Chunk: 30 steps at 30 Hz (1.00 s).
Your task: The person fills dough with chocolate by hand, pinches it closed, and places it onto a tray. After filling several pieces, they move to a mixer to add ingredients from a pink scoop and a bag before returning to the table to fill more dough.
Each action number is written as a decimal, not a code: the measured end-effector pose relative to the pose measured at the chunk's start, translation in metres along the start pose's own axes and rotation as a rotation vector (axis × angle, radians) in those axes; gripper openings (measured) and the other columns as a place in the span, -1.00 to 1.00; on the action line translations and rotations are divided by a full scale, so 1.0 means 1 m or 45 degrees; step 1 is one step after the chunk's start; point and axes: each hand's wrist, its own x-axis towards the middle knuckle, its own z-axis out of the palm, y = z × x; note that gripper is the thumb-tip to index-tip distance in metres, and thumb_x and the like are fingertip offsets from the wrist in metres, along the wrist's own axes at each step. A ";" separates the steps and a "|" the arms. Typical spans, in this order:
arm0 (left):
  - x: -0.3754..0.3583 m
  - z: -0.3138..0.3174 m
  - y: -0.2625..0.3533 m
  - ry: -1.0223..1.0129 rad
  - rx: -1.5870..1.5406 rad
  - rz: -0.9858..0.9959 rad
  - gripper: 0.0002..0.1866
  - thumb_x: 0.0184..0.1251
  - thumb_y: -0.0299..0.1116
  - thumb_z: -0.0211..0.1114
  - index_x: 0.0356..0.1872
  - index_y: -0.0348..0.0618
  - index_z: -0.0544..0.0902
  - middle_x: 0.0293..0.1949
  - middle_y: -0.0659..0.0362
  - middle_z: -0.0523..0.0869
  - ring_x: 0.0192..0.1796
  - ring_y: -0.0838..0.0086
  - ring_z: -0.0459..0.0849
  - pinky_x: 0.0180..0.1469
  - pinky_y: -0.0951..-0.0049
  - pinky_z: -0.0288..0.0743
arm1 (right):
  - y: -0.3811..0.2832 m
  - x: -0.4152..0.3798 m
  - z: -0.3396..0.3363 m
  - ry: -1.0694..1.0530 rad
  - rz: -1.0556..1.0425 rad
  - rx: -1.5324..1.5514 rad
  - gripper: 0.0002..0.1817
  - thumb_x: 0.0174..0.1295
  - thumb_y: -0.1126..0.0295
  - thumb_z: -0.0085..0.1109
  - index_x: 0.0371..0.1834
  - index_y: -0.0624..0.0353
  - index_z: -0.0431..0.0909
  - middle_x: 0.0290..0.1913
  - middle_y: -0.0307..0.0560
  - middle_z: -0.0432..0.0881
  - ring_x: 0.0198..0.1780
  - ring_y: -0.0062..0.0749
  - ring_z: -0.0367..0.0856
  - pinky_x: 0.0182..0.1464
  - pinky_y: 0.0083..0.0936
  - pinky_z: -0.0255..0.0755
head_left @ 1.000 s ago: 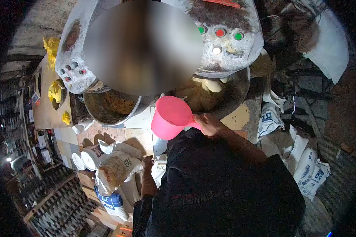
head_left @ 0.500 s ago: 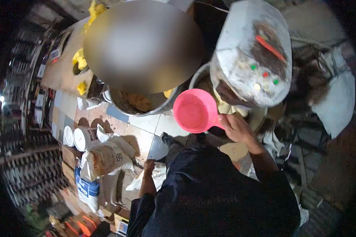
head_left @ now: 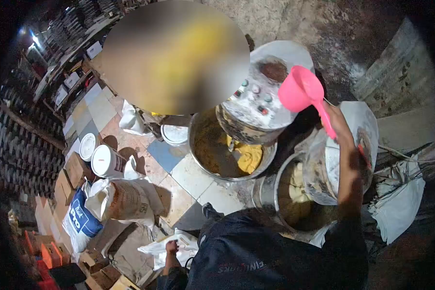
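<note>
A pink long-handled scoop point(head_left: 300, 91) is held up by its handle in my right hand point(head_left: 337, 124), its cup tilted, between two mixer heads. Below and left of it, a large metal bowl point(head_left: 210, 145) with yellow dough point(head_left: 249, 157) sits under the first mixer point(head_left: 270, 113). A second bowl with pale dough point(head_left: 297, 183) stands under the other mixer, beneath my right forearm. My left hand point(head_left: 171, 247) hangs low with its fingers curled, near a white plastic sack point(head_left: 183, 249); whatever it holds, if anything, is too small to make out.
White buckets point(head_left: 105, 161), an open sack point(head_left: 128, 199) and a blue-white bag point(head_left: 82, 217) stand on the tiled floor at left. Cardboard boxes point(head_left: 63, 191) are beyond them. A white sack point(head_left: 401, 203) lies at the right. A blurred oval hides the upper middle.
My right hand has raised the pink scoop up and to the right, and its cup is now tilted. The view has shifted, showing both bowls more fully. My left hand stays low.
</note>
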 end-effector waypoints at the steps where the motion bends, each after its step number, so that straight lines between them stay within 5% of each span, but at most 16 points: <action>1: 0.005 -0.010 -0.003 0.060 -0.009 -0.097 -0.73 0.18 -0.20 0.25 -0.27 -0.21 0.64 -0.55 0.11 0.58 -0.56 0.34 0.59 -0.57 0.29 0.49 | -0.020 0.013 0.010 -0.006 0.049 -0.072 -0.45 0.35 -0.13 -0.05 -0.43 0.19 0.51 -0.65 -0.23 0.45 -0.71 -0.51 0.40 -0.69 -0.49 0.29; 7: 0.023 -0.075 0.003 0.115 -0.147 -0.223 -0.70 0.19 -0.23 0.23 -0.11 -0.16 0.67 -0.46 0.16 0.60 -0.48 0.32 0.64 -0.47 0.27 0.50 | -0.036 0.118 0.063 0.074 0.089 0.078 -0.52 0.31 -0.10 0.02 -0.40 0.14 0.54 -0.63 -0.24 0.46 -0.71 -0.52 0.38 -0.73 -0.48 0.22; 8: 0.028 -0.082 0.004 0.126 -0.191 -0.201 -0.70 0.19 -0.23 0.23 -0.12 -0.16 0.67 -0.44 0.15 0.62 -0.47 0.32 0.65 -0.47 0.26 0.51 | -0.031 0.138 0.064 0.068 0.176 0.039 -0.56 0.32 -0.05 0.02 -0.34 0.14 0.58 -0.53 -0.21 0.52 -0.59 -0.47 0.47 -0.59 -0.46 0.34; 10: 0.036 -0.089 0.015 0.253 -0.298 -0.175 -0.71 0.20 -0.22 0.22 -0.19 -0.20 0.67 -0.44 0.12 0.66 -0.47 0.32 0.68 -0.50 0.25 0.52 | -0.022 0.172 0.074 0.127 0.165 -0.132 -0.49 0.36 0.05 0.00 0.04 0.33 0.56 -0.07 -0.06 0.61 -0.05 -0.38 0.54 -0.01 -0.47 0.41; 13: 0.061 -0.103 0.034 0.239 -0.222 -0.046 -0.71 0.17 -0.19 0.26 -0.31 -0.24 0.66 -0.56 0.11 0.64 -0.59 0.34 0.61 -0.62 0.37 0.46 | 0.022 0.231 0.066 0.093 -0.067 0.128 -0.60 0.41 0.11 -0.07 -0.05 0.19 0.64 -0.41 -0.30 0.58 -0.45 -0.60 0.43 -0.43 -0.58 0.30; 14: 0.069 -0.100 0.046 0.272 -0.250 -0.112 -0.72 0.16 -0.21 0.26 -0.32 -0.26 0.65 -0.57 0.10 0.64 -0.60 0.37 0.59 -0.63 0.37 0.45 | 0.025 0.235 0.069 0.029 -0.085 0.293 -0.59 0.41 0.11 -0.07 -0.05 0.22 0.62 -0.40 -0.30 0.58 -0.43 -0.60 0.44 -0.41 -0.57 0.32; 15: 0.080 -0.099 0.057 0.307 -0.143 -0.159 -0.71 0.16 -0.17 0.25 -0.34 -0.22 0.67 -0.52 0.03 0.68 -0.52 0.31 0.66 -0.55 0.29 0.50 | 0.039 0.250 0.051 -0.109 -0.025 0.135 -0.37 0.40 -0.05 -0.11 0.20 0.35 0.45 0.07 -0.03 0.58 0.07 -0.34 0.50 0.15 -0.40 0.33; 16: 0.097 -0.102 0.064 0.237 0.135 0.072 -0.67 0.16 -0.11 0.23 -0.32 -0.20 0.69 -0.42 -0.02 0.70 -0.39 0.21 0.69 -0.41 0.22 0.53 | 0.032 0.244 0.046 -0.067 0.077 0.074 -0.40 0.38 -0.06 -0.07 0.09 0.33 0.53 -0.13 -0.10 0.61 -0.13 -0.38 0.51 -0.05 -0.39 0.38; 17: 0.116 -0.104 0.061 0.167 0.422 0.289 -0.63 0.17 -0.05 0.22 -0.29 -0.17 0.71 -0.31 -0.06 0.73 -0.26 0.11 0.72 -0.27 0.15 0.57 | 0.010 0.231 0.052 0.013 0.099 -0.235 -0.39 0.37 -0.07 -0.08 0.03 0.34 0.56 -0.16 -0.11 0.59 -0.19 -0.39 0.50 -0.12 -0.37 0.39; 20: 0.148 -0.092 0.124 0.123 0.495 -0.137 -0.56 0.18 0.04 0.13 -0.22 -0.10 0.73 -0.09 -0.08 0.69 0.01 -0.01 0.63 0.03 0.13 0.49 | 0.029 0.250 0.023 0.598 -0.227 -0.974 -0.45 0.37 -0.01 -0.13 -0.02 0.32 0.59 -0.12 0.17 0.64 -0.15 -0.12 0.58 -0.07 -0.23 0.40; 23: 0.187 -0.081 0.192 0.082 0.523 0.126 -0.51 0.19 0.07 0.09 -0.19 -0.14 0.72 -0.07 -0.09 0.69 0.05 0.00 0.61 0.10 0.14 0.45 | -0.071 0.209 0.082 0.915 -0.490 -0.995 -0.53 0.41 0.15 -0.18 0.07 0.32 0.54 0.08 0.27 0.56 0.10 0.02 0.52 0.15 -0.25 0.34; 26: 0.242 -0.066 0.271 -0.016 0.440 0.150 -0.50 0.19 0.07 0.10 -0.36 -0.23 0.70 -0.21 -0.13 0.71 -0.09 -0.02 0.66 -0.04 0.11 0.48 | -0.084 0.234 0.146 0.697 -0.671 -0.676 -0.59 0.40 0.24 -0.13 0.10 0.34 0.50 0.10 0.15 0.56 0.12 -0.05 0.51 0.21 -0.30 0.31; 27: 0.238 -0.070 0.309 0.034 0.509 0.435 -0.47 0.18 0.10 0.14 -0.53 -0.27 0.65 -0.35 -0.18 0.70 -0.23 -0.05 0.67 -0.14 0.08 0.47 | -0.063 0.266 0.157 0.528 -0.756 -0.724 -0.60 0.40 0.25 -0.12 0.08 0.35 0.50 0.09 0.13 0.57 0.12 -0.07 0.51 0.22 -0.32 0.31; 28: 0.231 -0.062 0.348 0.319 0.401 0.576 -0.45 0.13 0.14 0.21 -0.46 -0.28 0.66 -0.36 -0.19 0.69 -0.23 -0.04 0.66 -0.13 0.08 0.47 | -0.078 0.282 0.201 0.384 -0.719 -0.666 -0.61 0.41 0.23 -0.10 0.06 0.34 0.52 0.02 0.09 0.58 0.06 -0.12 0.52 0.18 -0.33 0.33; 29: 0.285 -0.072 0.375 -0.233 0.664 0.438 -0.38 0.09 0.22 0.25 -0.27 -0.28 0.67 -0.23 -0.19 0.70 -0.11 -0.02 0.67 -0.06 0.11 0.49 | -0.099 0.281 0.271 0.238 -0.674 -0.605 -0.61 0.41 0.21 -0.08 0.03 0.32 0.53 -0.05 0.04 0.59 0.00 -0.18 0.53 0.15 -0.35 0.34; 30: 0.248 -0.077 0.433 -0.028 0.477 0.470 -0.30 0.09 0.25 0.26 -0.08 -0.28 0.61 -0.10 -0.18 0.68 -0.03 0.03 0.66 0.01 0.15 0.49 | -0.120 0.279 0.340 0.064 -0.691 -0.483 -0.69 0.35 0.23 0.01 -0.08 0.28 0.51 -0.16 -0.05 0.54 -0.11 -0.28 0.49 0.02 -0.40 0.34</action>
